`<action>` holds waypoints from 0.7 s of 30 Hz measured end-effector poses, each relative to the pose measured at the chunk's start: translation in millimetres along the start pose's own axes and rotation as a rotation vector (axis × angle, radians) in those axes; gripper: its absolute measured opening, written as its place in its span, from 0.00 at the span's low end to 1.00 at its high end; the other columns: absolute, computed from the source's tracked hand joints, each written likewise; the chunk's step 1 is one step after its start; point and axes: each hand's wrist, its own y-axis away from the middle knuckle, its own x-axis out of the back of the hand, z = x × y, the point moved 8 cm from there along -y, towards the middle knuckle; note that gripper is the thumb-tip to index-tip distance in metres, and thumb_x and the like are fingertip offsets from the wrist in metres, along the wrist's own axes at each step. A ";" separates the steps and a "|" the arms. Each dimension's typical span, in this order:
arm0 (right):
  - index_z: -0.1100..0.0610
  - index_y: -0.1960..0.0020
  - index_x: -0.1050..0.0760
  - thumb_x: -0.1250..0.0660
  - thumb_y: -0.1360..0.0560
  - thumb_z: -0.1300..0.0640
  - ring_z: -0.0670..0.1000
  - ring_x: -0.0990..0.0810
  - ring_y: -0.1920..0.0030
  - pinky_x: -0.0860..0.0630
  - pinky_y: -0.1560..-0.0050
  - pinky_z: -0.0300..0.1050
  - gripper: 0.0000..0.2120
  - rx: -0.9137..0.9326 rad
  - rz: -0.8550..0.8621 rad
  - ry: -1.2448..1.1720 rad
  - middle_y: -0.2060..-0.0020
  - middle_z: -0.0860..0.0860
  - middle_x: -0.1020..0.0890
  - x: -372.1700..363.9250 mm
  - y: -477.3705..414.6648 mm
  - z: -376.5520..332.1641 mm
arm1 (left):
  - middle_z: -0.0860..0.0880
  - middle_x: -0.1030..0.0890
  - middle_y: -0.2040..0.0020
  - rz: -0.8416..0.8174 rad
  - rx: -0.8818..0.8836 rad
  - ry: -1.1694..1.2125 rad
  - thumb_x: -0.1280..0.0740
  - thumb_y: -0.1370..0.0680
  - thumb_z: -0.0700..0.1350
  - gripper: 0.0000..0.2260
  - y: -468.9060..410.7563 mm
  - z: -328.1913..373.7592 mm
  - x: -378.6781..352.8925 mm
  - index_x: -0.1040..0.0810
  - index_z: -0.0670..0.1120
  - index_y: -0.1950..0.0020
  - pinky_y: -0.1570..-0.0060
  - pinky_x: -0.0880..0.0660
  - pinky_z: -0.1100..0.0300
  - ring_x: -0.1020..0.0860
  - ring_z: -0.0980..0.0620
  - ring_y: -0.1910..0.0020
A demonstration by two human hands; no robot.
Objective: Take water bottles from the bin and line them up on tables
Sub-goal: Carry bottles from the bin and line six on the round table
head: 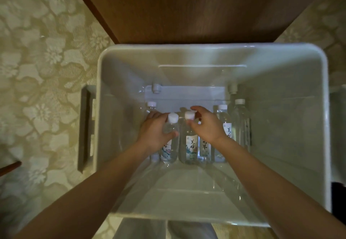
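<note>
Down on the floor of the pale plastic bin [116,55], both my hands were among the standing water bottles. My left hand [154,133] wrapped around the shoulder of the first bottle [169,150], just under its white cap. My right hand [208,127] pinched the neck of the second bottle [191,143] beside it. The spare bottles [239,122] stood further right. I judged this the pick-up step. Next called for a straight lift clear of the bin's wall, towards the brown wooden surface [187,10] beyond, probably a table.

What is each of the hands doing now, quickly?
Left hand: holding a bottle by its neck.
Right hand: pinching the next bottle at its cap.
</note>
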 end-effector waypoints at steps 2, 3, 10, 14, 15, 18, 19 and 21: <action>0.51 0.43 0.22 0.31 0.23 0.55 0.52 0.20 0.47 0.22 0.43 0.53 0.10 0.022 -0.009 -0.098 0.49 0.51 0.19 -4.4 7.0 -0.9 | 0.48 0.23 0.47 0.018 0.004 0.036 0.28 0.27 0.56 0.19 6.8 -0.4 -1.2 0.22 0.48 0.41 0.43 0.34 0.56 0.30 0.48 0.41; 0.49 0.47 0.22 0.31 0.23 0.56 0.53 0.20 0.48 0.22 0.44 0.54 0.06 0.004 -0.003 -0.146 0.52 0.50 0.19 -5.0 10.6 0.2 | 0.48 0.23 0.46 0.011 0.014 0.077 0.29 0.26 0.55 0.17 9.1 -2.2 -3.4 0.22 0.48 0.41 0.43 0.34 0.56 0.30 0.48 0.41; 0.49 0.44 0.27 0.33 0.21 0.55 0.48 0.22 0.49 0.27 0.47 0.43 0.07 -0.108 0.008 -0.349 0.51 0.44 0.22 -14.6 33.5 3.9 | 0.55 0.28 0.49 -0.065 0.064 0.510 0.32 0.22 0.46 0.14 33.3 4.8 -16.6 0.28 0.44 0.38 0.53 0.36 0.64 0.30 0.56 0.49; 0.56 0.43 0.25 0.31 0.22 0.56 0.43 0.24 0.55 0.31 0.57 0.31 0.09 -0.089 0.025 -0.297 0.56 0.40 0.24 -10.5 42.9 -7.6 | 0.63 0.28 0.58 -0.094 0.074 0.516 0.32 0.22 0.45 0.10 41.8 3.0 -11.5 0.31 0.50 0.46 0.59 0.34 0.61 0.29 0.60 0.58; 0.56 0.43 0.25 0.30 0.23 0.56 0.42 0.25 0.56 0.32 0.58 0.29 0.09 -0.088 0.031 -0.273 0.57 0.40 0.25 -8.7 46.0 -10.7 | 0.62 0.28 0.59 -0.095 0.072 0.499 0.31 0.22 0.46 0.10 43.9 2.2 -9.2 0.32 0.51 0.47 0.61 0.34 0.61 0.30 0.61 0.60; 0.53 0.46 0.24 0.29 0.24 0.56 0.49 0.21 0.52 0.25 0.49 0.41 0.08 -0.090 0.052 -0.314 0.55 0.45 0.21 -3.4 56.9 -18.7 | 0.62 0.26 0.58 -0.065 0.061 0.484 0.30 0.23 0.48 0.10 51.0 3.7 4.3 0.31 0.53 0.47 0.58 0.32 0.59 0.27 0.57 0.58; 0.51 0.48 0.24 0.29 0.24 0.57 0.51 0.21 0.52 0.25 0.47 0.45 0.07 -0.087 0.063 -0.353 0.55 0.47 0.20 -0.1 61.5 -24.3 | 0.62 0.24 0.56 -0.053 0.058 0.494 0.30 0.23 0.49 0.10 53.4 5.3 10.9 0.30 0.53 0.47 0.57 0.32 0.59 0.26 0.55 0.56; 0.50 0.50 0.24 0.29 0.24 0.59 0.50 0.21 0.54 0.25 0.47 0.46 0.07 -0.071 0.082 -0.405 0.56 0.49 0.20 8.1 70.4 -36.5 | 0.57 0.22 0.53 -0.039 0.055 0.501 0.29 0.24 0.50 0.11 58.9 8.0 26.4 0.28 0.50 0.45 0.55 0.30 0.59 0.24 0.53 0.54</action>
